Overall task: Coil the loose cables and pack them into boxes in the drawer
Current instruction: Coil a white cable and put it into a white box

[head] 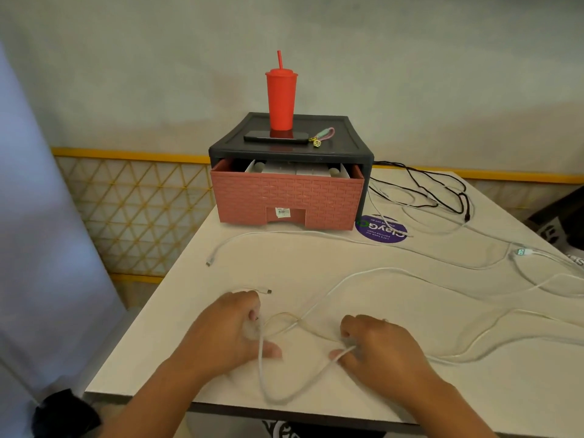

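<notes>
A long white cable (373, 273) snakes over the white table (177, 343) near its front edge. My left hand (227, 330) grips the cable close to its plug end (268, 291), with a loop hanging down to the table edge. My right hand (376, 346) pinches the same cable a little further along. At the back stands a dark drawer unit (368, 162). Its pink drawer (284, 197) is pulled partly out, with white boxes (303, 170) inside. A second white cable (284, 235) lies in front of the drawer. A black cable (442, 191) lies tangled at the right.
A red tumbler with a straw (281, 99), a dark phone (276, 137) and a small strap (324, 135) sit on top of the drawer unit. A purple round sticker (380, 230) marks the table. More white cables (537, 257) lie at the right edge.
</notes>
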The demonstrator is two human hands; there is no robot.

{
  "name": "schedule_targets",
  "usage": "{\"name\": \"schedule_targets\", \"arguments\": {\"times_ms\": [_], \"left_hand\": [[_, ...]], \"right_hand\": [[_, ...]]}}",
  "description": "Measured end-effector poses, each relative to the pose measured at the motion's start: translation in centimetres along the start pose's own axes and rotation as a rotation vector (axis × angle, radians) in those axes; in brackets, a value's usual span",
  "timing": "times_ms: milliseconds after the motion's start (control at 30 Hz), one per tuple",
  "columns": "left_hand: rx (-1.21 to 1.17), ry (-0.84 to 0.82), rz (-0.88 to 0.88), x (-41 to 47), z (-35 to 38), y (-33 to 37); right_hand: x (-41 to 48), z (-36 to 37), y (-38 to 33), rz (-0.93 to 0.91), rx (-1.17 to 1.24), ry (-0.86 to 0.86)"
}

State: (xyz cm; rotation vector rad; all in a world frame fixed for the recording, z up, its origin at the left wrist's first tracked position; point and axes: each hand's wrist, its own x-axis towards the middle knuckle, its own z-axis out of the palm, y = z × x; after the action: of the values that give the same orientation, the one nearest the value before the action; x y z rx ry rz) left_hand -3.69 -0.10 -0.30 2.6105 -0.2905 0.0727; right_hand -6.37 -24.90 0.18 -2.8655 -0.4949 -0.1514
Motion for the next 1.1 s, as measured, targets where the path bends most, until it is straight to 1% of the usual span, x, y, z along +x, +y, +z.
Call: {"name": "schedule_targets", "arguments": {"times_ms": [67,133,200,267,333,400,467,500,533,567,633,667,733,767,800,867,933,1000,1100], "left_hand": [[0.060,-0.003,0.040,0.0,0.2,-0.3],[0.157,0.076,0.076,0.5,0.0,-0.2],[0.258,0.167,0.073,1.5,-0.4,-0.2],[0.371,0.218,0.012,2.7,-1.0,-0.2],[0.451,0.227,-0.052,3.8,-1.4,-0.5],[0.381,0.233,-0.140,4.8,-1.8,-1.0],[0.178,0.281,-0.248,5.6,-2.3,-1.2],[0.039,0.291,-0.297,5.8,-2.7,-1.1],[-0.180,0.278,-0.351,6.0,-3.3,-1.0],[-0.486,0.237,-0.404,6.1,-4.0,-0.9],[-1.170,0.051,-0.459,6.2,-5.3,-1.4],[-1.459,-0.062,-0.431,6.3,-5.9,-2.2],[-1.862,-0.339,-0.246,6.5,-6.7,-2.8],[-1.985,-0.398,-0.166,6.7,-6.7,-2.7],[-2.070,-0.346,-0.167,7.0,-6.7,-2.2],[-2.095,-0.085,-0.278,7.4,-6.6,-0.6],[-2.125,0.072,-0.289,7.4,-6.8,2.1],[-2.177,0.132,-0.265,7.6,-6.9,3.6],[-2.281,0.142,-0.154,7.5,-7.7,5.4]], "right_hand": [[0.4,0.3,0.4,0.001,-0.029,0.018],[0.9,0.6,1.1,0.016,-0.012,0.040],[1.7,0.9,1.8,0.031,-0.026,0.051],[2.8,1.0,2.6,0.063,-0.048,0.049],[4.1,1.0,3.4,0.084,-0.063,0.052],[5.1,0.5,4.4,0.114,-0.032,0.083],[5.6,-0.7,5.4,0.163,0.044,0.148],[5.7,-1.4,6.0,0.193,0.072,0.184],[5.7,-2.3,6.6,0.227,0.102,0.227],[5.6,-3.2,7.2,0.267,0.143,0.274],[5.4,-5.2,8.4,0.351,0.270,0.350],[5.3,-6.1,9.0,0.381,0.347,0.374],[5.0,-7.6,9.8,0.387,0.504,0.384],[4.8,-8.2,10.0,0.368,0.570,0.373],[4.7,-8.5,9.9,0.344,0.617,0.355],[4.7,-8.6,9.4,0.288,0.650,0.311],[4.9,-8.1,8.8,0.229,0.626,0.277],[4.8,-7.4,8.2,0.203,0.537,0.222],[4.7,-5.7,7.3,0.169,0.307,0.113]]}}
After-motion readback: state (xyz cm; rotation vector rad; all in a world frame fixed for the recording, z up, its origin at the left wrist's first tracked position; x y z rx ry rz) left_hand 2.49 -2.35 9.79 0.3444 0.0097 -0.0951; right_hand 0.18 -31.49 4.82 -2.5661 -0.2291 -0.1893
